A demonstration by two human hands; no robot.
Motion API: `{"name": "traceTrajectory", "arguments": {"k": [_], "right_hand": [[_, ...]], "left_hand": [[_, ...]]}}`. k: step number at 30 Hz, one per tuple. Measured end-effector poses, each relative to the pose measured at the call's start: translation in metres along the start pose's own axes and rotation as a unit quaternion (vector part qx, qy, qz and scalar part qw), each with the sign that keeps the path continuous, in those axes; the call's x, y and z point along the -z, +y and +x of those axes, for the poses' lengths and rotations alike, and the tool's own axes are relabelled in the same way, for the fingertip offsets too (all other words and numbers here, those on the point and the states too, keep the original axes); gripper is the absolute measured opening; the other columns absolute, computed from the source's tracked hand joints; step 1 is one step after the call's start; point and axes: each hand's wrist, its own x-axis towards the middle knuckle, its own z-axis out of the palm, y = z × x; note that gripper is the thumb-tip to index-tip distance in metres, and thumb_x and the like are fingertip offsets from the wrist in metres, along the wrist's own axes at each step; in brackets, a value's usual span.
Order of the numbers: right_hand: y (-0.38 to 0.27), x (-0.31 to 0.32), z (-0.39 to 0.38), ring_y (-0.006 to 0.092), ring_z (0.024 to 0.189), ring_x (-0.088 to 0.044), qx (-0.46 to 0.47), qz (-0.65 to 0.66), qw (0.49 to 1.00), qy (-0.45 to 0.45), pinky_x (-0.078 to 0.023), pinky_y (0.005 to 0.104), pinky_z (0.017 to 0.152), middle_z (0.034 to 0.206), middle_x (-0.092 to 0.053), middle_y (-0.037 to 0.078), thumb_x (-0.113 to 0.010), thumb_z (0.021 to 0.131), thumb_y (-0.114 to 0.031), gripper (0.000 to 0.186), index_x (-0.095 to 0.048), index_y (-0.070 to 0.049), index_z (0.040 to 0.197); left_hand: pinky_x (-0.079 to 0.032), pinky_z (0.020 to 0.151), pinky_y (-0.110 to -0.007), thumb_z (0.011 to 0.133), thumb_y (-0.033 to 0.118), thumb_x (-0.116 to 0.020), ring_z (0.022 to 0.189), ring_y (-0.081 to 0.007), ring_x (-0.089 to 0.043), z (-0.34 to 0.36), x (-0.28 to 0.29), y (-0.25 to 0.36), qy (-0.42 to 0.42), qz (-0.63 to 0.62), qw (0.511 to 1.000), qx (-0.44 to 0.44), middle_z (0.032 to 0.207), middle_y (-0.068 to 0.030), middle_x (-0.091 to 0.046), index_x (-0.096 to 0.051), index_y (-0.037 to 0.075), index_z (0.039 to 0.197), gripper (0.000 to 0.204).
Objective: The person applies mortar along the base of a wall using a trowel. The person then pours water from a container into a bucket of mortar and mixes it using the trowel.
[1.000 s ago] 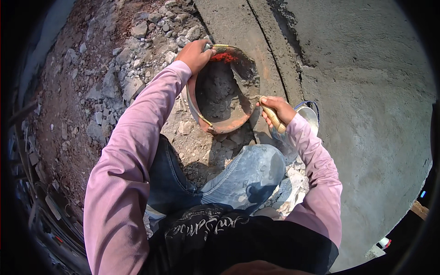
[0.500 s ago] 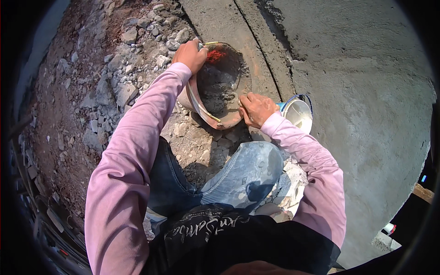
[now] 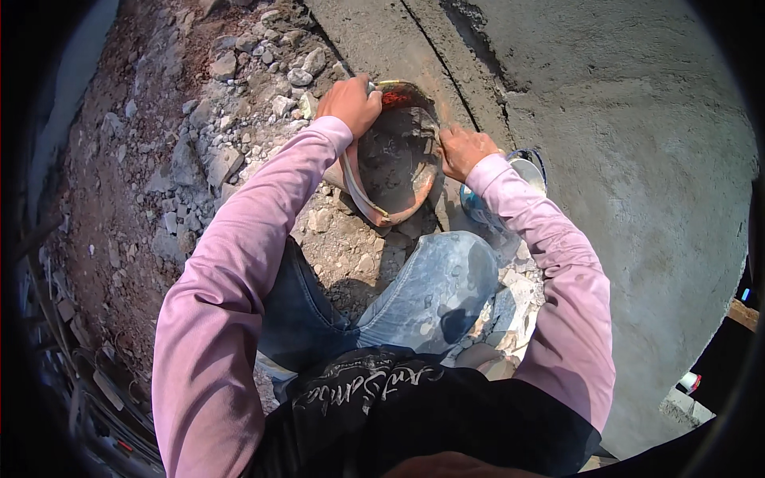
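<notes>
My left hand [image 3: 355,106] grips the upper-left rim of a worn orange-red mortar bucket [image 3: 414,209], which is tilted and holds grey wet mix [image 3: 390,159] with a red patch near its upper rim. My right hand [image 3: 464,150] is closed on a trowel at the bucket's right rim; its handle is mostly hidden by my fingers, and its blade is hard to make out. Just right of that hand, partly behind my sleeve, stands a white-and-blue pail [image 3: 530,174].
Broken stones and rubble [image 3: 227,159] lie left of the bucket and beneath it. A grooved concrete strip [image 3: 374,36] runs behind it, beside a broad cement surface [image 3: 637,199] on the right, which has a broken outer edge. My jeans-clad leg [image 3: 422,287] is just below the bucket.
My right hand, lower at the bucket's right side earlier with the trowel's wooden handle showing, has moved up along the rim and turned. My left hand and the bucket have shifted slightly.
</notes>
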Motion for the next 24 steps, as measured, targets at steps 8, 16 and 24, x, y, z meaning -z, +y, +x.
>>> {"name": "traceTrajectory", "arguments": {"k": [8, 16, 24], "right_hand": [[-0.029, -0.092, 0.008, 0.0406, 0.092, -0.064, -0.045, 0.182, 0.967, -0.174, -0.051, 0.0464, 0.083, 0.094, -0.066, 0.025, -0.066, 0.078, -0.030, 0.031, -0.070, -0.002, 0.092], [-0.076, -0.080, 0.000, 0.0200, 0.055, -0.063, -0.158, 0.573, 0.752, -0.284, -0.050, 0.0340, 0.049, 0.070, -0.065, 0.010, -0.067, 0.083, -0.023, 0.022, -0.069, -0.001, 0.084], [-0.050, -0.082, 0.019, 0.0120, 0.059, -0.054, -0.201, 0.851, 0.348, -0.336, -0.050, 0.0289, 0.050, 0.074, -0.055, 0.002, -0.048, 0.097, -0.041, 0.037, -0.053, -0.005, 0.104]], "left_hand": [[-0.047, 0.082, -0.050, 0.084, 0.032, -0.054, 0.089, -0.0434, -0.062, -0.011, 0.007, -0.014, 0.030, 0.004, 0.999, 0.014, 0.088, -0.0260, -0.065, -0.064, 0.000, 0.094, 0.034], [-0.046, 0.077, -0.051, 0.083, 0.031, -0.057, 0.085, -0.0444, -0.061, -0.004, -0.003, -0.013, 0.037, -0.029, 0.999, -0.002, 0.084, -0.0266, -0.064, -0.064, 0.000, 0.091, 0.033], [-0.047, 0.074, -0.044, 0.083, 0.036, -0.060, 0.083, -0.0405, -0.063, 0.009, 0.019, -0.065, 0.051, 0.008, 0.997, -0.051, 0.085, -0.0262, -0.065, -0.065, 0.001, 0.103, 0.041]]}}
